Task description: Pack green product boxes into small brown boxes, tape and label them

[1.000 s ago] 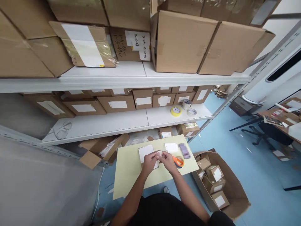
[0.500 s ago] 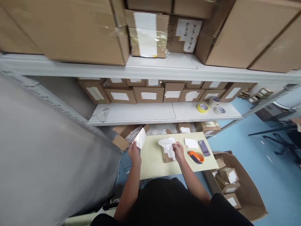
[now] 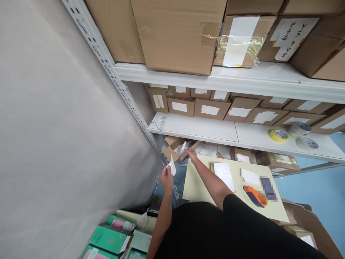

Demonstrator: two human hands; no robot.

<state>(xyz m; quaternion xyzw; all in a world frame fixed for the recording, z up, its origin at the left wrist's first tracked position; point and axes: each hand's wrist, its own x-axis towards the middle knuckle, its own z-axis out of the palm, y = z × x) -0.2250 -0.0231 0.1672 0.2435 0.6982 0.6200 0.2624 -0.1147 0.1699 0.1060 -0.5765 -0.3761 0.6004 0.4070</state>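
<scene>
The person's left hand (image 3: 166, 177) pinches a white sheet (image 3: 173, 168) at its one o'clock, fingers nearly together. The right hand (image 3: 192, 154) has curled fingers; whether they grip the white slip (image 3: 183, 146) at their ten o'clock cannot be told.

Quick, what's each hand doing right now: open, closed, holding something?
Left hand: closed, holding a white paper piece.
Right hand: near the open box; cannot tell whether it grips the white scrap beside it.
</scene>
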